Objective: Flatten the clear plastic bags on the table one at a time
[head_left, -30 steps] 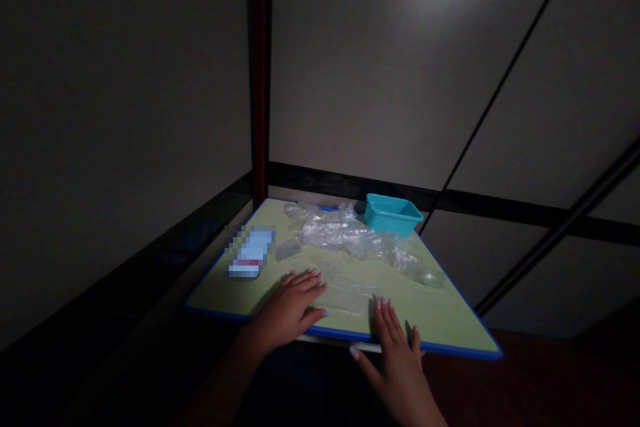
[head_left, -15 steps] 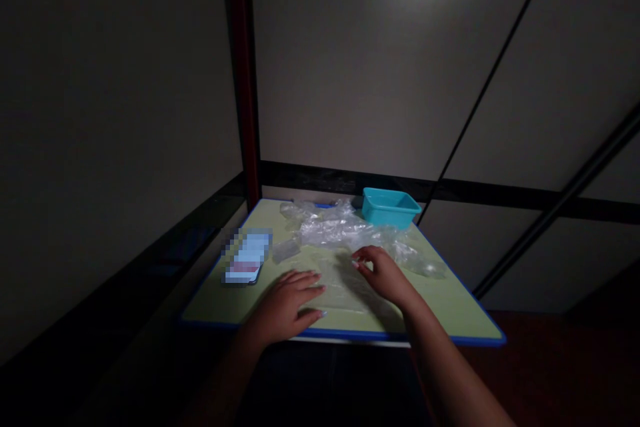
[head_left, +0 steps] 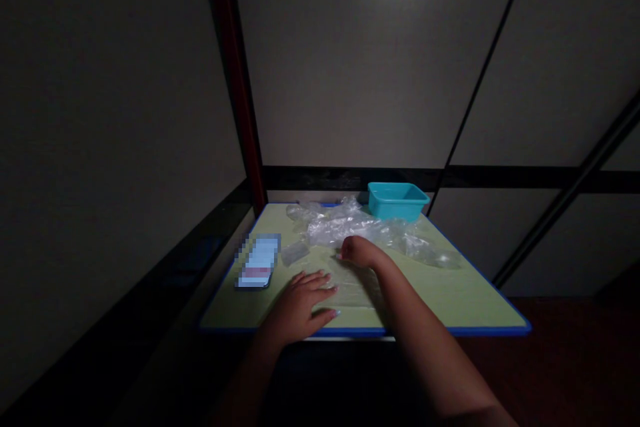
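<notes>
Clear plastic film (head_left: 350, 297) lies flat near the front of the tabletop (head_left: 480, 300). At its left side, the person's left hand (head_left: 306, 303) stays palm down, fingers spread wide, apparently holding nothing. To the right, the right hand (head_left: 359, 252) was at the near edge a second ago; now it has reached over to the film's far end, fingers curled into a narrow grip. In this dimness I can't tell whether any film is pinched there, but the handling seems to have shifted to that end while the left hand steadies the sheet.

Beyond the hands, going rightward: a smartphone (head_left: 259, 261), a slim slab with a lit screen; near it, a small translucent plastic rectangle (head_left: 295, 252), dull and flat; a long, crumpled heap of clear plastic (head_left: 333, 229), all creases and bright glints; and behind its right half, a turquoise bin (head_left: 395, 211), smooth-walled and round-cornered.
</notes>
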`<state>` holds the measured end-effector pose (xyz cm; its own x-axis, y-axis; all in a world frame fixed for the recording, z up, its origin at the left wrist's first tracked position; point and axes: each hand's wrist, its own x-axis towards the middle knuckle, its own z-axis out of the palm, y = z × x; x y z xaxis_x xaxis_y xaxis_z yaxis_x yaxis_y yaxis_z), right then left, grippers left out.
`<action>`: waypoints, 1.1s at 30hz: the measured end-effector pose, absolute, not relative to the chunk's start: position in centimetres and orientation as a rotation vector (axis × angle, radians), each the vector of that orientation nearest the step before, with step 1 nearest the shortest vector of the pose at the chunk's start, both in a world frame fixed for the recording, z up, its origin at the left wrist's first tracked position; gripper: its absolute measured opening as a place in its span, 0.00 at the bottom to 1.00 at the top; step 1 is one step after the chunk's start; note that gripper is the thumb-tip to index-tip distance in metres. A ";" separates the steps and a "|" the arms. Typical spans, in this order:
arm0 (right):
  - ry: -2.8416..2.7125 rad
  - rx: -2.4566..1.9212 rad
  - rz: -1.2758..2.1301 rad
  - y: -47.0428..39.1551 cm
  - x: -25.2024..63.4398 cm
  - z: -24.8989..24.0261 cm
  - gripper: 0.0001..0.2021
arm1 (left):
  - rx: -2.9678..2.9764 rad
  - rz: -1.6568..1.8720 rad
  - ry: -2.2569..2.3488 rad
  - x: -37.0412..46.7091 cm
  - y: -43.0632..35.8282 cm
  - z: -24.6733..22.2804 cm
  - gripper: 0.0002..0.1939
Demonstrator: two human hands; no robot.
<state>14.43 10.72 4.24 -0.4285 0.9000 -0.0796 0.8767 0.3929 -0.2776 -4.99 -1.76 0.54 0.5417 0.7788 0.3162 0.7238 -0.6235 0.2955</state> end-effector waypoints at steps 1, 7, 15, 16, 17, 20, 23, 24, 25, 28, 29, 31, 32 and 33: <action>-2.566 -1.634 0.427 10.7 14.5 4.1 0.09 | 2.638 0.645 1.299 -5.0 -1.7 0.5 0.21; -2.613 -1.586 0.445 10.4 13.8 4.0 0.13 | 2.634 0.687 1.313 -4.8 -1.6 0.4 0.20; -2.611 -1.530 0.537 10.2 13.5 3.8 0.06 | 2.665 0.680 1.293 -4.8 -1.6 0.5 0.19; -2.600 -1.518 0.554 10.2 13.5 3.8 0.06 | 2.666 0.688 1.287 -4.9 -1.5 0.5 0.19; -2.586 -1.505 0.573 10.2 13.5 3.8 0.06 | 2.666 0.701 1.279 -4.9 -1.5 0.4 0.19; -2.532 -1.467 0.631 10.1 13.7 3.6 0.10 | 2.658 0.729 1.263 -5.0 -1.5 0.3 0.19; -2.468 -1.469 0.673 10.2 13.8 3.5 0.19 | 2.654 0.721 1.255 -5.0 -1.3 0.1 0.19; -2.450 -1.478 0.684 10.3 13.9 3.5 0.21 | 2.655 0.718 1.253 -5.0 -1.3 0.1 0.19; -2.436 -1.489 0.694 10.4 14.0 3.4 0.22 | 2.656 0.716 1.251 -5.0 -1.3 0.0 0.19; -2.423 -1.518 0.725 10.9 14.3 3.3 0.20 | 2.655 0.707 1.262 -5.1 -1.3 0.1 0.20; -2.425 -1.525 0.734 11.1 14.4 3.3 0.18 | 2.656 0.695 1.273 -5.1 -1.4 0.2 0.21; -2.434 -1.533 0.753 11.4 14.6 3.3 0.13 | 2.658 0.665 1.296 -5.1 -1.5 0.5 0.23; -2.440 -1.535 0.762 11.5 14.7 3.3 0.11 | 2.658 0.657 1.300 -5.1 -1.6 0.6 0.23; -2.446 -1.536 0.771 11.6 14.8 3.3 0.09 | 2.658 0.656 1.296 -5.0 -1.7 0.8 0.23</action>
<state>14.78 11.57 3.27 -0.4634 0.8750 -0.1399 0.7970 0.3425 -0.4975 -5.05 -1.73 0.76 0.5415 0.7729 0.3308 0.7241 -0.6287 0.2837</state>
